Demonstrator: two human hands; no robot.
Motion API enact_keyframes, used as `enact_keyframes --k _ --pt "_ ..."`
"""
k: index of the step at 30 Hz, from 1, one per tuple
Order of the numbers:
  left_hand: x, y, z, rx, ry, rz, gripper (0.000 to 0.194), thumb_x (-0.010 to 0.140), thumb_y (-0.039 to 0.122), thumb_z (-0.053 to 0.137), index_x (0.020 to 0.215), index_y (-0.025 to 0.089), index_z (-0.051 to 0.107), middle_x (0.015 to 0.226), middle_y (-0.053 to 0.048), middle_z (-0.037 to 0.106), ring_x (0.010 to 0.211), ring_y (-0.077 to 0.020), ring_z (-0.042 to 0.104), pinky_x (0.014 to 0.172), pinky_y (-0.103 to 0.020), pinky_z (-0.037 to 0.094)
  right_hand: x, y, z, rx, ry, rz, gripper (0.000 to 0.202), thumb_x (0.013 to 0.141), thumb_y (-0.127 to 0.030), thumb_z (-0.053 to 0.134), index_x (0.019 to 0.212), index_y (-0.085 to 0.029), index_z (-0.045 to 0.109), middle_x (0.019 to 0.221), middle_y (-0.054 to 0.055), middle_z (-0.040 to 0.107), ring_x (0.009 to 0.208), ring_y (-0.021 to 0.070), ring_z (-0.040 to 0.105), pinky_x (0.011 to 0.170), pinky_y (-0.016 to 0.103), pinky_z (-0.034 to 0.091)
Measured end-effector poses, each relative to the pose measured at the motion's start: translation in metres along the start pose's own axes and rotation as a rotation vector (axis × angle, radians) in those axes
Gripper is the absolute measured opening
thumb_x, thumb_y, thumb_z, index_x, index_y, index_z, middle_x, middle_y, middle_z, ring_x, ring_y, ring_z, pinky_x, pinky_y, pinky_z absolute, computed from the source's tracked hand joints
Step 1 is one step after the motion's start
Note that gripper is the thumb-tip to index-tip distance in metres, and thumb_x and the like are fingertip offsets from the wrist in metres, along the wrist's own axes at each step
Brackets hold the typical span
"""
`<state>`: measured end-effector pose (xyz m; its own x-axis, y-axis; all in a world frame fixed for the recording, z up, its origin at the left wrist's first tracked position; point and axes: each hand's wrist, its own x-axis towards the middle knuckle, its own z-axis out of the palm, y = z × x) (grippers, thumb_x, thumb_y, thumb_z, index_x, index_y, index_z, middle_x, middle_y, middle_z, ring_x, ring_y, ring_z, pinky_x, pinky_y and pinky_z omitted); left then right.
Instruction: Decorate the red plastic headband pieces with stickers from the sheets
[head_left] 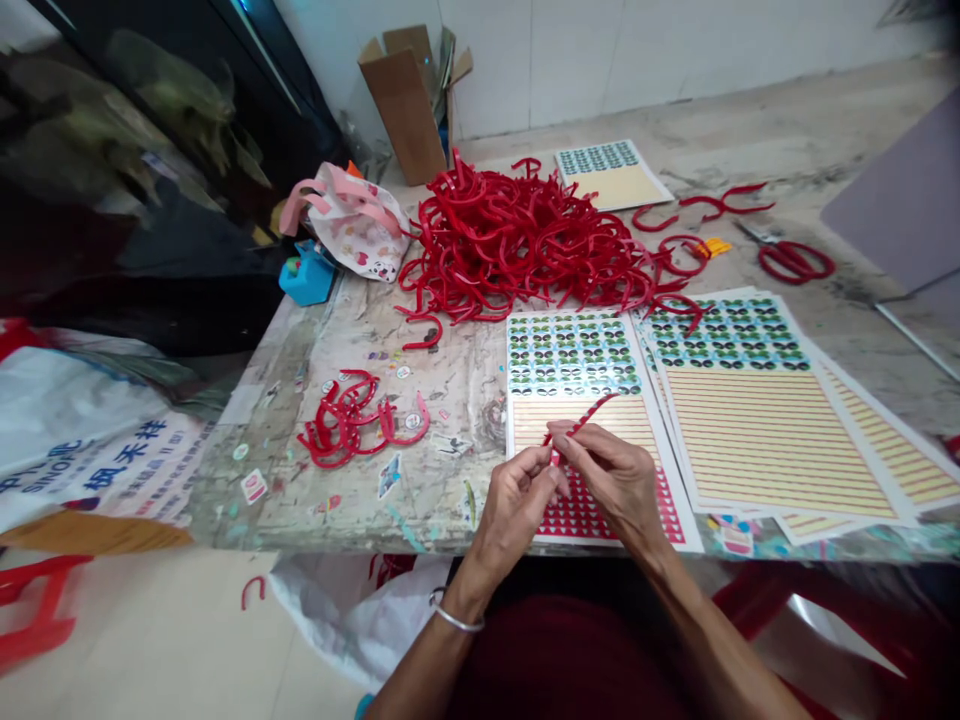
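A thin red curved strip [602, 404] is held between my two hands, above a sticker sheet. My left hand [521, 492] is closed in a pinch on the strip's lower left part, where a small red-and-white patch shows at the fingertips. My right hand [616, 474] is closed round the strip too, its fingertips close to the left ones. Below them lies the sticker sheet [577, 415], with green-and-blue stickers at the top, bare cream backing in the middle and red-and-white stickers at the bottom, partly hidden by my hands.
A large heap of red strips [517, 240] lies farther back; a smaller pile [341, 420] sits left. More sticker sheets [772, 440] overlap at right. Scissors [796, 260], a blue tape dispenser [307, 274], a patterned bag [356, 220] and a cardboard box [405, 115] are also on the table [450, 400].
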<state>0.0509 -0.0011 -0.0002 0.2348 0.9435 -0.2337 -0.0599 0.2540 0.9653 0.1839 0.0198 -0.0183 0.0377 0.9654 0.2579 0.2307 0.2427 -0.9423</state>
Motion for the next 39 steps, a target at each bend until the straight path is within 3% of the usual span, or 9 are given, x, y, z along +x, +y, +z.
enact_keyframes --k 2,7,15,19,27,33,39 --pt "0.002 0.000 0.000 -0.046 -0.026 -0.020 0.016 0.084 0.027 0.051 0.079 0.014 0.059 0.067 0.000 0.054 0.063 -0.0110 0.047 0.065 -0.024 0.037 0.000 0.001 -0.001 -0.043 -0.026 -0.036 0.013 0.081 -0.021 0.060 0.084 -0.023 0.072 0.091 0.004 0.072 0.085 0.0201 0.067 0.075 0.033 0.054" --pt "0.003 -0.002 0.002 -0.060 0.015 -0.017 0.015 0.083 0.025 0.051 0.080 0.014 0.061 0.061 0.003 0.042 0.057 -0.0086 0.035 0.057 -0.021 0.031 0.003 0.002 -0.005 -0.100 -0.065 -0.090 0.014 0.081 -0.021 0.059 0.087 -0.024 0.072 0.091 0.005 0.072 0.087 0.0211 0.066 0.078 0.037 0.053" --pt "0.005 0.000 0.004 0.036 0.004 0.003 0.026 0.082 0.029 0.053 0.100 0.014 0.066 0.072 -0.001 0.056 0.065 -0.0125 0.044 0.065 -0.023 0.037 0.002 0.002 -0.007 -0.055 -0.024 -0.043 0.014 0.084 -0.021 0.057 0.081 -0.023 0.070 0.093 0.005 0.071 0.086 0.0204 0.065 0.076 0.036 0.052" --pt "0.005 0.004 0.009 0.125 0.019 0.095 0.029 0.085 0.026 0.048 0.108 0.016 0.063 0.083 -0.003 0.062 0.071 -0.0151 0.050 0.072 -0.025 0.040 0.000 -0.005 -0.010 -0.196 0.063 -0.188 0.017 0.080 -0.013 0.059 0.083 -0.025 0.070 0.090 0.004 0.071 0.086 0.0214 0.065 0.076 0.037 0.051" --pt "0.006 0.005 0.015 0.256 0.050 0.153 0.026 0.085 0.023 0.046 0.104 0.015 0.062 0.074 -0.002 0.057 0.061 -0.0126 0.046 0.059 -0.023 0.036 -0.007 -0.016 -0.013 -0.269 0.086 -0.360 0.030 0.076 -0.006 0.061 0.097 -0.027 0.067 0.098 0.003 0.071 0.092 0.0227 0.064 0.081 0.040 0.051" --pt "0.006 0.007 0.015 0.242 0.063 0.151 0.025 0.085 0.026 0.048 0.102 0.014 0.062 0.073 -0.001 0.057 0.059 -0.0116 0.045 0.058 -0.022 0.036 0.001 -0.015 -0.012 -0.248 0.092 -0.318 0.022 0.077 -0.008 0.061 0.089 -0.025 0.069 0.094 0.004 0.071 0.089 0.0217 0.065 0.079 0.039 0.051" --pt "0.003 0.009 0.017 0.175 0.091 0.187 0.029 0.089 0.031 0.044 0.103 0.014 0.063 0.086 -0.005 0.063 0.081 -0.0174 0.054 0.076 -0.025 0.040 0.007 -0.010 -0.008 -0.195 0.066 -0.181 0.018 0.082 -0.013 0.058 0.087 -0.025 0.070 0.089 0.004 0.071 0.091 0.0209 0.064 0.079 0.037 0.051"
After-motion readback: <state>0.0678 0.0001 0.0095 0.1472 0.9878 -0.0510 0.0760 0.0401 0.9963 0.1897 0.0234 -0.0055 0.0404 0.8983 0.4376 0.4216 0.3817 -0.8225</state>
